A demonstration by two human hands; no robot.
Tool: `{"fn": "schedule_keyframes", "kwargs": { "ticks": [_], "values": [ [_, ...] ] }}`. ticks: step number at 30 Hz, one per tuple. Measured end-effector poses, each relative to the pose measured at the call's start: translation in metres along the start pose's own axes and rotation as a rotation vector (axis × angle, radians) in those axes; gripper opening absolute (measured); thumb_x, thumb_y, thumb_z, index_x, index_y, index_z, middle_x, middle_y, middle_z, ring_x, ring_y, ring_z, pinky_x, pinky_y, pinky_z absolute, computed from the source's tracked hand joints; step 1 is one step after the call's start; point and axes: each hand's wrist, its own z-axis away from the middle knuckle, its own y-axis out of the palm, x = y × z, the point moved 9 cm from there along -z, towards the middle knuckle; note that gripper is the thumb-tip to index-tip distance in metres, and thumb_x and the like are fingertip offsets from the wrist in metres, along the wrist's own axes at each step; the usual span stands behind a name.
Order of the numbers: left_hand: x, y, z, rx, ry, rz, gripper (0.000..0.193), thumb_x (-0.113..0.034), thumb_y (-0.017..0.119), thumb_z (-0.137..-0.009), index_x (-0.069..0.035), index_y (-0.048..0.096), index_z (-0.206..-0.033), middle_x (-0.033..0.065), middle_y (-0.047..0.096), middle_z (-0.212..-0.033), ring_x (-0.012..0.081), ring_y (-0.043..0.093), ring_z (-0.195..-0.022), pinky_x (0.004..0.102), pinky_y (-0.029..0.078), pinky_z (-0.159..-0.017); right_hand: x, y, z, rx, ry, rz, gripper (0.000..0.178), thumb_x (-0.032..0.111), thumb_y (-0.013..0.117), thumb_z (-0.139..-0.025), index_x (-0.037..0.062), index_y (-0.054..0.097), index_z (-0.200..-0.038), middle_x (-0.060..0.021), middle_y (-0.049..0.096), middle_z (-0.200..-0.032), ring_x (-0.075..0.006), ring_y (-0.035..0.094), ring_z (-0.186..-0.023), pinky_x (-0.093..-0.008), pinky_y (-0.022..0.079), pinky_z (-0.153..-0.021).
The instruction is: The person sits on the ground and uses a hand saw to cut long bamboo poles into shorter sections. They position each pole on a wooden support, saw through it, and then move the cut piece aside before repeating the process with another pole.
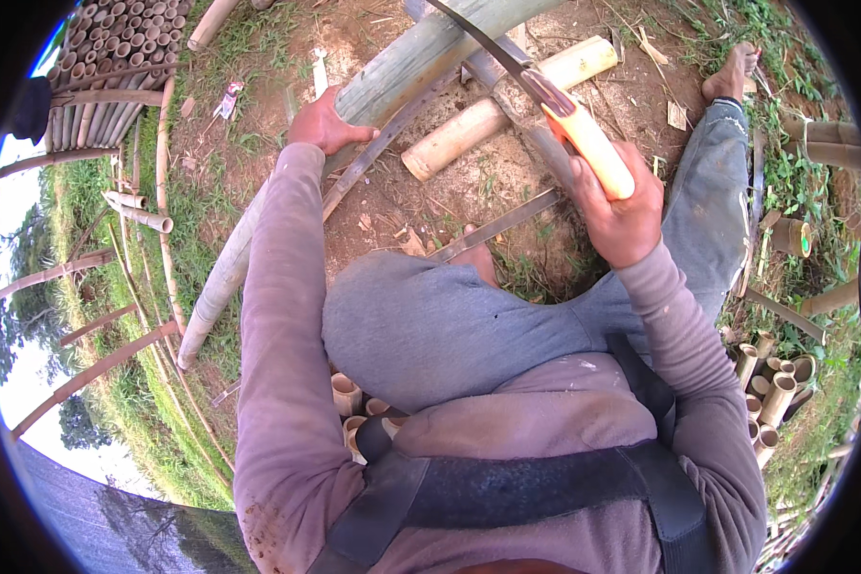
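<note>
The left arm (282,258) runs nearly straight up the view, sleeved to the wrist (302,159), and ends in the left hand (320,122) — thumb (359,134) stretched out to the right, the other fingers mostly hidden. The right arm (677,306) slants up and leftward, and the right hand (627,209) is curled into a grip — its thumb toward the left side. The left knee (378,316) is bent; the right leg (708,191) reaches out ahead, ending in a bare foot (727,77).

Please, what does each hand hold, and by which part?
Right hand: curved-bladed tool, by its orange handle. Left hand: on the thick bamboo pole; grip unclear.
</note>
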Motion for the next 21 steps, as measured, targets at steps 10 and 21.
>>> {"fn": "schedule_keyframes", "kwargs": {
  "ticks": [10, 21],
  "values": [
    [-0.014, -0.006, -0.001, -0.036, 0.000, 0.080, 0.115, -0.055, 0.096, -0.061, -0.010, 0.050, -0.157, 0.0204, 0.072, -0.137, 0.0363, 0.069, -0.127, 0.0435, 0.053, -0.110, -0.009, 0.033, -0.049, -0.074, -0.088, -0.070, 0.024, 0.020, 0.083, -0.094, 0.0027, 0.069, -0.104, -0.0168, 0.074, -0.079, -0.0321, 0.076, -0.070, -0.0397, 0.059, -0.063],
    [-0.015, -0.003, 0.016, -0.110, -0.028, 0.008, 0.112, -0.057, 0.095, -0.063, -0.012, 0.051, -0.155, 0.0179, 0.071, -0.138, 0.0365, 0.070, -0.124, 0.0453, 0.054, -0.107, 0.003, 0.031, -0.043, -0.065, -0.121, -0.163, 0.042, 0.024, 0.081, -0.098, 0.0012, 0.065, -0.129, -0.0189, 0.078, -0.093, -0.0295, 0.080, -0.082, -0.0385, 0.061, -0.071]
  ]
}}
